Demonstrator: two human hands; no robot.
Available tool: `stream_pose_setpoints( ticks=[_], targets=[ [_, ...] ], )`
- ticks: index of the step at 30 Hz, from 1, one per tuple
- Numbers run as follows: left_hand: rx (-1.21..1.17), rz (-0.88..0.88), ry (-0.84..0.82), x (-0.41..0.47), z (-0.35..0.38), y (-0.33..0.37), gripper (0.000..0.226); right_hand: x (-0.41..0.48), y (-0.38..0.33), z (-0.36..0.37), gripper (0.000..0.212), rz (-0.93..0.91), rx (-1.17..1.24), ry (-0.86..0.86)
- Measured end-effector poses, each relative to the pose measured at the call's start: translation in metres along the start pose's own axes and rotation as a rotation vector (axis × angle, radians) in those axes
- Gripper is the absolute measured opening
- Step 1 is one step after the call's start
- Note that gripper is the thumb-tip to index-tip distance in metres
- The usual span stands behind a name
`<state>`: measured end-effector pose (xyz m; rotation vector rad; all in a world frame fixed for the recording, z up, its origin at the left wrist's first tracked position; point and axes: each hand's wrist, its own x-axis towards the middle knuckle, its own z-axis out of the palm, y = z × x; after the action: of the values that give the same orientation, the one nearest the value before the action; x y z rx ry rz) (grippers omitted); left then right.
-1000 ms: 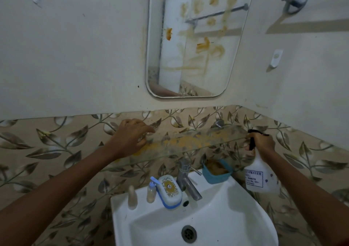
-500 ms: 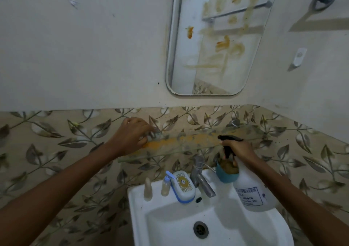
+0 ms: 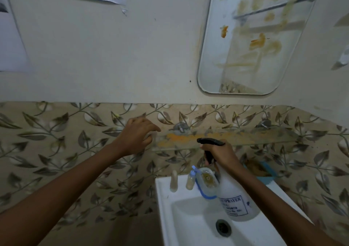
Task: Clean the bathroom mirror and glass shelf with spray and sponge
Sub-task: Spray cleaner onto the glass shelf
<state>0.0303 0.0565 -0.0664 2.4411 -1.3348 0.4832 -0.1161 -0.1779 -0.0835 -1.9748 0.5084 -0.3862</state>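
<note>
The mirror (image 3: 251, 43) hangs at the upper right, smeared with orange-brown stains. Below it the glass shelf (image 3: 245, 137) runs along the leaf-patterned tiles and carries an orange smear near its left end. My left hand (image 3: 135, 137) rests at the shelf's left end, fingers curled loosely, holding nothing. My right hand (image 3: 221, 154) grips the neck of a white spray bottle (image 3: 238, 200) with a black trigger head, its nozzle level with the shelf's front edge and pointing left. A blue tub (image 3: 264, 172) with a brownish sponge-like thing in it sits behind my right forearm.
A white sink (image 3: 181, 217) with a drain (image 3: 223, 226) lies under the bottle. On its back rim stand a beige tap knob (image 3: 174, 181), a small bottle (image 3: 191, 179) and a blue-edged soap case (image 3: 206, 182). A metal shelf bracket (image 3: 180, 128) sticks out of the tiles.
The view has swung left, shifting the mirror and sink right. My right hand has carried the spray bottle left and up to the shelf's front. My left hand stays at the shelf's left end.
</note>
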Motion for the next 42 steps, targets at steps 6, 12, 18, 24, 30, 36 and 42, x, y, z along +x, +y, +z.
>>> stream_pose_setpoints(
  ticks=[6,12,18,24,30,36,42],
  targets=[
    [-0.011,-0.01,0.06,-0.019,0.0,-0.008,0.054,-0.013,-0.02,0.039,0.033,-0.044,0.008,-0.07],
    [-0.22,-0.061,0.2,-0.038,0.011,0.018,0.043,-0.032,-0.013,0.055,0.036,-0.02,0.139,-0.112],
    [-0.563,-0.107,0.227,-0.054,0.049,0.11,0.023,-0.06,0.017,0.043,0.02,-0.038,0.346,0.037],
    [-0.826,-0.095,-0.609,-0.067,0.094,0.185,0.066,-0.083,0.061,0.019,0.02,-0.026,0.382,0.383],
    [-1.086,-0.182,-0.469,-0.058,0.131,0.23,0.02,-0.1,0.073,0.0,0.007,-0.11,0.33,0.591],
    [-1.109,-0.195,-0.446,-0.043,0.164,0.253,0.051,-0.119,0.102,-0.045,0.036,-0.05,0.044,0.445],
    [-0.948,-0.151,-0.478,-0.029,0.181,0.278,0.048,-0.13,0.112,-0.09,0.014,0.118,-0.271,0.44]
  ],
)
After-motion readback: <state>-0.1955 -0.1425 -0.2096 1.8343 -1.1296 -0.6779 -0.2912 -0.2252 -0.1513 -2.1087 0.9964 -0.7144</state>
